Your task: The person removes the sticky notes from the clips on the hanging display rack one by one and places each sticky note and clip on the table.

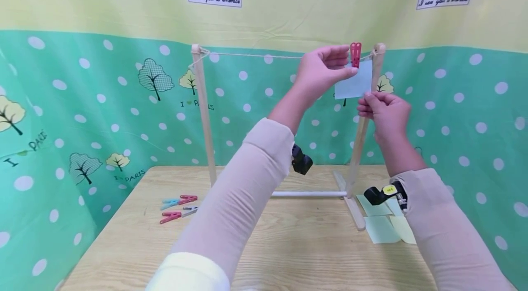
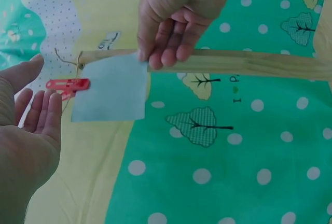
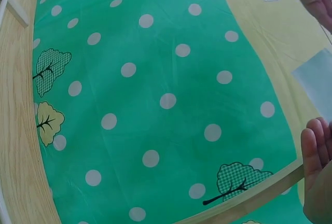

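A light blue square of paper (image 1: 354, 82) hangs from the string (image 1: 255, 55) near the right post, held by a red clothespin (image 1: 355, 55) at its top edge. My right hand (image 1: 387, 114) pinches the paper's lower right corner between thumb and fingers. Beside the clothespin is my left hand (image 1: 323, 68), its thumb and fingers spread apart with nothing between them. In the left wrist view, a gap shows between the left hand (image 2: 31, 130) and the clothespin (image 2: 68, 84). The right wrist view catches only part of the paper (image 3: 317, 81) and of the right hand (image 3: 319, 177).
The string runs between two wooden posts, left (image 1: 204, 117) and right (image 1: 360, 137), joined low by a white rod (image 1: 309, 194). Several clothespins (image 1: 171, 216) lie at the table's left. Several pale green and yellow paper squares (image 1: 381, 230) lie beside the right foot.
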Demonstrator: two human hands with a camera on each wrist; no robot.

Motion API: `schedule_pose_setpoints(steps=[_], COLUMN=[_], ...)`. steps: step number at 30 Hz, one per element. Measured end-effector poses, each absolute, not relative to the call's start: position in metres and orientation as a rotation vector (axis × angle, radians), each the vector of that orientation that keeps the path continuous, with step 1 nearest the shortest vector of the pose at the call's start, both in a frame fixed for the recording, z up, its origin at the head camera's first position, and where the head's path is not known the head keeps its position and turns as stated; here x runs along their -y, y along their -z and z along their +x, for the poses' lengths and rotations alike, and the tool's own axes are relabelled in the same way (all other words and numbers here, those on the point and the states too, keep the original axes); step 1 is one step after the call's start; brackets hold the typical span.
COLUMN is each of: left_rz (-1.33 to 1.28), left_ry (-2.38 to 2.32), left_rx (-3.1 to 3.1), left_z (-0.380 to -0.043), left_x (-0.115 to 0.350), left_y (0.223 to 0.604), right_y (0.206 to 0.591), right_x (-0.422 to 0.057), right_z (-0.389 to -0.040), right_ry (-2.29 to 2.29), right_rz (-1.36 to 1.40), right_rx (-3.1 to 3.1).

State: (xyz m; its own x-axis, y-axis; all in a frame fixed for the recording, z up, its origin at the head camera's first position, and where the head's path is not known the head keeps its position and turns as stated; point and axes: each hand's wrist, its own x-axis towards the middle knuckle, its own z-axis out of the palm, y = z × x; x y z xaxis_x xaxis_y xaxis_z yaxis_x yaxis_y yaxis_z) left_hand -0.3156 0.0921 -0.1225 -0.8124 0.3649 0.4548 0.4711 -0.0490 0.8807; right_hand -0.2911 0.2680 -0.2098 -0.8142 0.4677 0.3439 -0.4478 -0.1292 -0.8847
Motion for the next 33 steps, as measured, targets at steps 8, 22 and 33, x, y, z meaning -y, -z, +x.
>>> schedule_pose_setpoints(steps=[8,22,33], left_rz=[-0.819,-0.84,-0.757], left_ry=[1.934,1.996,1.641], left_rx=[2.159,2.228,2.103], left_z=[-0.319,-0.33,-0.33], left_x=[-0.109,-0.119,-0.131], left_y=[0.107,0.107,0.127], right_y=[0.212,0.215,0.213], right_x=[-0.269,-0.27,-0.266], right_z=[-0.294,-0.296,-0.297], right_ry=[-1.975,-1.962,-1.974], right_rz=[0.002,0.006,0.007], right_rx=[1.541,1.547,1.537])
